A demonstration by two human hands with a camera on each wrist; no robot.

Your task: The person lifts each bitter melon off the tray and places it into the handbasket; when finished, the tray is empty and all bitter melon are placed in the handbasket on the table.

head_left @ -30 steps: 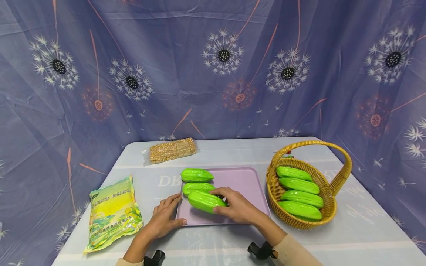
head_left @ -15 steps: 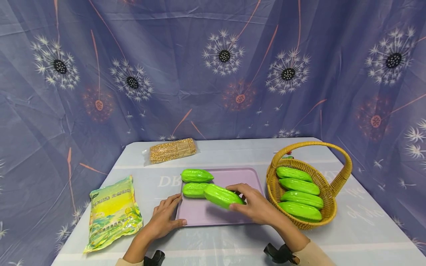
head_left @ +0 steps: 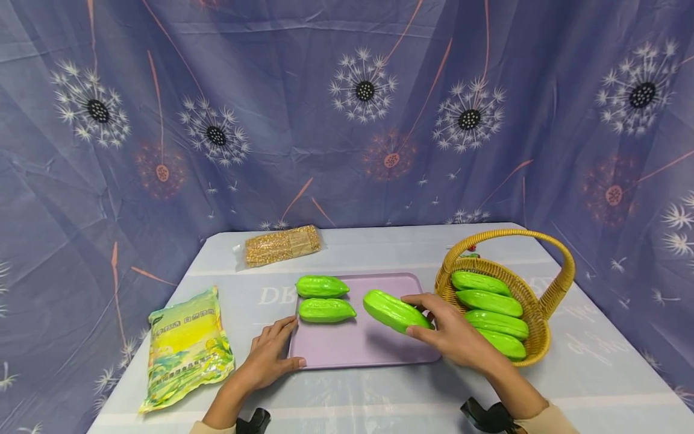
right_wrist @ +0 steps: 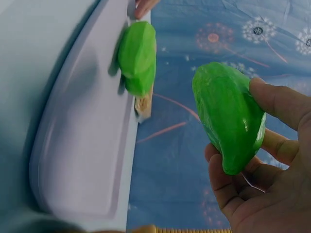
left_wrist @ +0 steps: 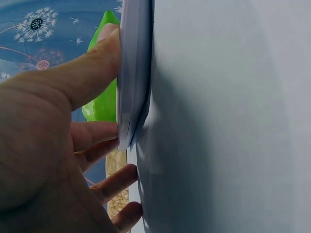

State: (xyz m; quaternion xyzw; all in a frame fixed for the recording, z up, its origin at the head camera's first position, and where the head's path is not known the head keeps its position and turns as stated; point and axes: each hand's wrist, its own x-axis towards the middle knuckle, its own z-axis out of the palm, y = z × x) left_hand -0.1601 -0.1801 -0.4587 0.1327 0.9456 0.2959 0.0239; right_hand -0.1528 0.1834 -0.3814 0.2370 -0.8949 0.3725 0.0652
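My right hand (head_left: 452, 330) grips a bright green, ridged bitter melon (head_left: 391, 310) by its right end, above the right part of the lilac tray (head_left: 338, 349). In the right wrist view, the thumb and fingers hold that bitter melon (right_wrist: 224, 114) from opposite sides. Two more bitter melons lie one behind the other at the tray's left, the rear one (head_left: 322, 286) and the front one (head_left: 326, 310). My left hand (head_left: 268, 357) rests at the tray's front left corner. Its thumb and straight fingers touch the tray's edge (left_wrist: 132, 73) in the left wrist view.
A wicker basket (head_left: 534, 295) with a tall handle stands just right of the tray. Several bitter melons (head_left: 490, 303) lie in it. A yellow-green printed bag (head_left: 190, 346) lies at the left, and a clear pack of yellow kernels (head_left: 279, 246) at the back.
My right hand has lifted the bitter melon away from the other two and carried it rightward over the tray toward the basket. The left hand has stayed at the tray's corner.
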